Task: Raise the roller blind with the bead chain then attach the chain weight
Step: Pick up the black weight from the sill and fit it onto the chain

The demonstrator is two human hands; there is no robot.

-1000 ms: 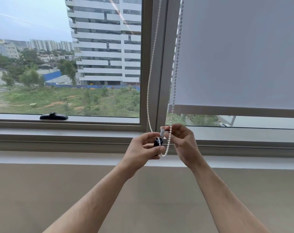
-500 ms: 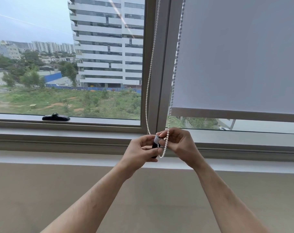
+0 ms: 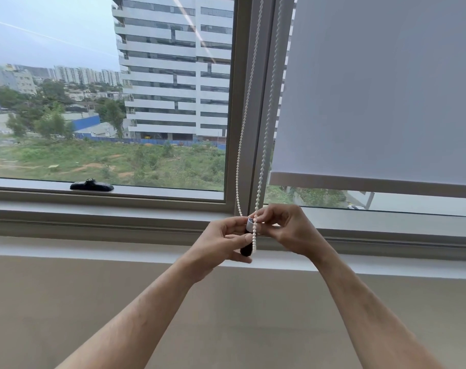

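Note:
A grey roller blind (image 3: 380,89) covers most of the right window pane, its bottom bar (image 3: 373,182) a little above the sill. A white bead chain (image 3: 263,155) hangs in two strands in front of the window post and loops down between my hands. My left hand (image 3: 218,241) grips a small chain weight (image 3: 247,245) with a dark body and a pale top. My right hand (image 3: 290,227) pinches the chain's right strand against the top of the weight. The chain's loop hangs beside the weight.
The grey window post (image 3: 253,102) stands behind the chain. A black window handle (image 3: 92,185) lies on the left pane's lower frame. The sill (image 3: 93,217) runs across below, with a beige wall (image 3: 226,315) under it.
The weight has turned more upright in my left hand, with its dark body showing below my fingers. The right hand keeps pinching the chain at its top. The camera has shifted slightly.

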